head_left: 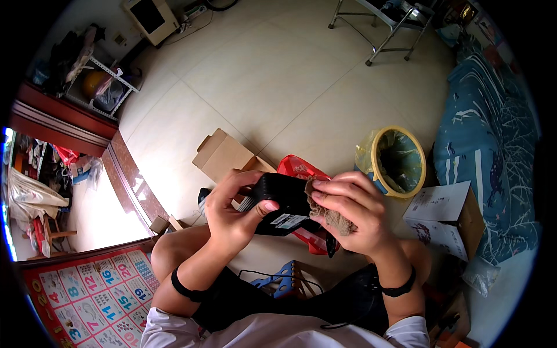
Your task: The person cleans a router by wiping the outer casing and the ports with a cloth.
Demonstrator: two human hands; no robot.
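Note:
A black box-shaped device (285,202) with a white label bearing print is held up in front of me. Gripping its left end is my left hand (233,209), thumb on the near face and fingers behind. My right hand (354,206) pinches a brown cloth (333,215) against the device's right end. The cloth hides that end. Below and behind the device, partly covered by it, lies a red plastic item (300,165). An open cardboard box (224,154) sits on the floor just beyond my left hand.
To the right stands a yellow-rimmed waste bin (422,169) with a liner. Near it is a white printed carton (439,222), beside a bed with a blue patterned cover (470,130). A blue plastic stool (278,278) is between my legs. A metal-legged chair (387,30) stands farther off.

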